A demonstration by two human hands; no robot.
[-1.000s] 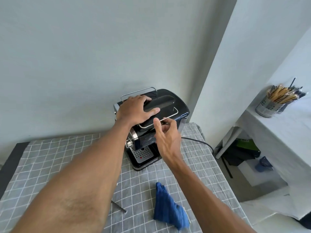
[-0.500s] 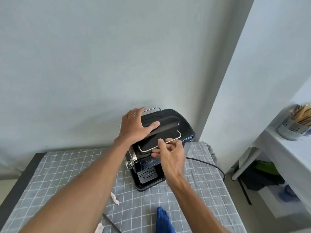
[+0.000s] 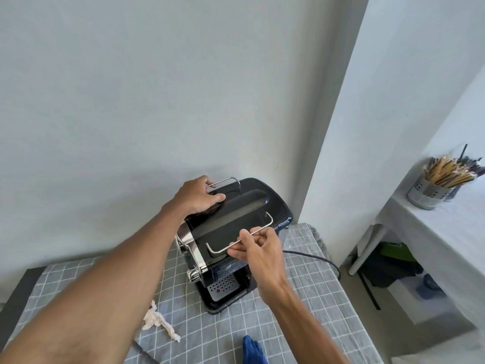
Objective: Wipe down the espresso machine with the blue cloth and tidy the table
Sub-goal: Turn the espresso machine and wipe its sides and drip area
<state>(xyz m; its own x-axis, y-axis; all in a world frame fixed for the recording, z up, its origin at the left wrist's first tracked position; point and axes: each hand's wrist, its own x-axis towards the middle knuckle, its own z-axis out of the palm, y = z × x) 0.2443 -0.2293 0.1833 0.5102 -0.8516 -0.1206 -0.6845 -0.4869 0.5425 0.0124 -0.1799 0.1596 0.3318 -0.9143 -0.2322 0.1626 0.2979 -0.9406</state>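
A black espresso machine [image 3: 244, 219] with chrome trim stands at the back of the table, against the wall. My left hand [image 3: 196, 195] lies flat on its top at the far left corner, next to the rear wire rail. My right hand [image 3: 258, 248] pinches the front wire rail [image 3: 217, 249] on the machine's top between thumb and fingers. The blue cloth [image 3: 253, 350] lies on the table near the bottom edge of view, apart from both hands and partly cut off.
A grey checked tablecloth [image 3: 315, 298] covers the table. A crumpled white tissue [image 3: 157, 320] lies left of the machine. A black power cord [image 3: 317, 258] runs off to the right. A metal holder of chopsticks [image 3: 433, 187] stands on a white shelf at right.
The view has tilted up, so the cloth has slid toward the bottom edge. My right hand has closed on the front wire rail. My left hand has moved back along the machine's top.
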